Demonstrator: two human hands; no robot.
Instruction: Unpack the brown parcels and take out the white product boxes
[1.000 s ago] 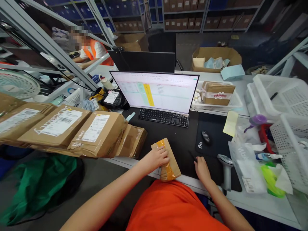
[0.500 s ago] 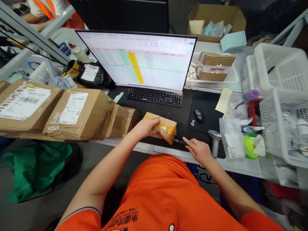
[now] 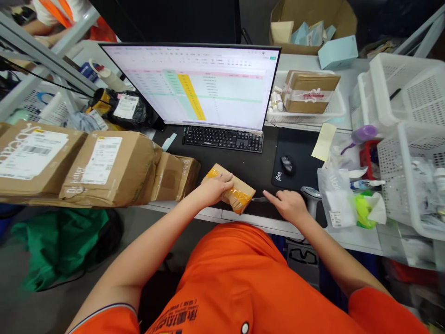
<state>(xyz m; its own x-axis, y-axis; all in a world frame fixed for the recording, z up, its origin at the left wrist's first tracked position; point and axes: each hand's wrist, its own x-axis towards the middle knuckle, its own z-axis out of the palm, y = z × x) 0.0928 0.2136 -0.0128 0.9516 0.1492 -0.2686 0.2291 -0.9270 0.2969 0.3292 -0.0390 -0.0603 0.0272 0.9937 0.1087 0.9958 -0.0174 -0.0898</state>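
A small brown cardboard box [image 3: 230,198] with strips of yellow tape lies at an angle on the black desk mat [image 3: 225,160]. My left hand [image 3: 217,188] grips it from its left and upper side, with the fingers over the top. To the right of the box, my right hand [image 3: 291,204] is closed around a slim utility knife [image 3: 260,199], its index finger stretched along the handle. The knife's tip is at the box's taped right end; whether it touches the tape I cannot tell. The palm hides most of the handle.
Labelled parcels [image 3: 104,169] line the left side. Ahead stand a monitor [image 3: 194,88] and a keyboard [image 3: 224,139]. Near my right hand are a mouse [image 3: 288,164], a barcode scanner [image 3: 312,199] and a plastic bag [image 3: 335,197]. White baskets [image 3: 396,171] stand at the far right.
The box has turned slightly, so more of its top face shows. My left hand has shifted a little, and the knife now lies flatter beside the taped end.
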